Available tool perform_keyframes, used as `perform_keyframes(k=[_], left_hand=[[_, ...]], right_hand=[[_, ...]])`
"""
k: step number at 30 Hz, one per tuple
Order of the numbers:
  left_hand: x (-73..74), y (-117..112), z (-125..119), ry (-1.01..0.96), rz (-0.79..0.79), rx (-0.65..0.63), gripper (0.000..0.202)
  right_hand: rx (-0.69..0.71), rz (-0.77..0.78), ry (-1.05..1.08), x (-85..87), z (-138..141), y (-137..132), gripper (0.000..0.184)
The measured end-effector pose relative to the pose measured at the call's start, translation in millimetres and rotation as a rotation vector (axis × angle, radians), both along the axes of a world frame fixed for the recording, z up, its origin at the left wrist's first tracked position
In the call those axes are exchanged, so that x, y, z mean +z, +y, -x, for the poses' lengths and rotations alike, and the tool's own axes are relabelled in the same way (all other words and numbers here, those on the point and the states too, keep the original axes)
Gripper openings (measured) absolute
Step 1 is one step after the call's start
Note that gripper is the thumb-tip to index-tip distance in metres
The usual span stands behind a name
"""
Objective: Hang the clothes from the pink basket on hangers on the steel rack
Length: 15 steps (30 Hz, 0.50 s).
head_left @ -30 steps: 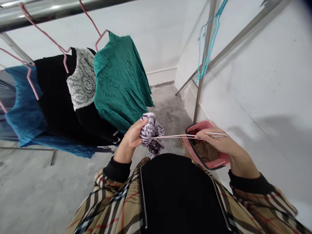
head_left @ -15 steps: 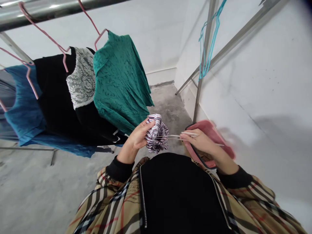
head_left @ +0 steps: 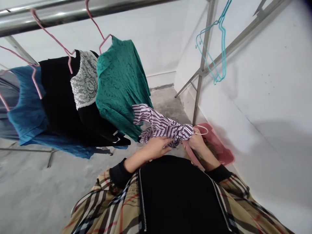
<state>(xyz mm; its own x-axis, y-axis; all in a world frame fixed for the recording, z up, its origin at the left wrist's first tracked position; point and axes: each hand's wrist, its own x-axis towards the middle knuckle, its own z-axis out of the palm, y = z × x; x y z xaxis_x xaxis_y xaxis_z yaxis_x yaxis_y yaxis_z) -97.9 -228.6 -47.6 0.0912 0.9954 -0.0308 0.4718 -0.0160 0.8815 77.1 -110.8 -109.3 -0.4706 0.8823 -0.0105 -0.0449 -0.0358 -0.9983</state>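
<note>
A striped garment, white with dark and reddish stripes, stretches in front of me, bunched toward its right end. My right hand is closed around that gathered end, and a white cord loops out beyond it. Against the lower edge of the cloth lies my left hand, fingers stretched out and touching the fabric. The garment's left end hangs loose by the hem of a green shirt.
A metal rail carries pink hangers with the green shirt, a black top with white lace and a blue garment. Turquoise hangers hang from the rack frame at right. Below stands a pink basket.
The striped garment has gone from a bundle in my left hand to stretched out. My right hand now grips its gathered end; my left hand has loosened and lies along the cloth.
</note>
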Motion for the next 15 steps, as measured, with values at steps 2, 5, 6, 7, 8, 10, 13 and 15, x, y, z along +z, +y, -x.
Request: perform_keyframes(k=[2,5,6,7,8,10,13,15], left_hand=[[14.6,-1.4,10.7,-0.018,-0.082,0.107,0.015],[33.1,1.6,22.3,0.046,-0.256,0.264,0.020],[36.1,3.4,24.8,0.118,-0.305,0.264,0.024],[37.3,5.1,26.6,0.212,-0.343,0.235,0.026],[37.1,6.6,28.0,0.324,-0.377,0.193,0.026],[34.5,7.8,30.1,0.556,-0.460,0.122,0.022],[32.9,4.6,34.9,0.764,-0.628,0.093,0.022],[36.4,0.0,39.9,0.795,-0.704,0.089,0.021]], right_hand=[[-0.005,-0.021,-0.025,6.8,-8.3,2.5,0.031],[0.086,-0.115,-0.102,21.7,-14.7,3.0,0.030],[0.128,-0.164,-0.130,28.3,-15.2,2.3,0.031],[0.177,-0.219,-0.152,35.6,-15.2,1.6,0.033],[0.235,-0.270,-0.168,43.3,-15.2,1.1,0.035],[0.388,-0.331,-0.180,58.2,-17.2,2.6,0.036],[0.647,-0.242,-0.141,69.2,-30.9,15.8,0.034],[0.719,-0.085,-0.113,63.1,-46.7,30.3,0.038]])
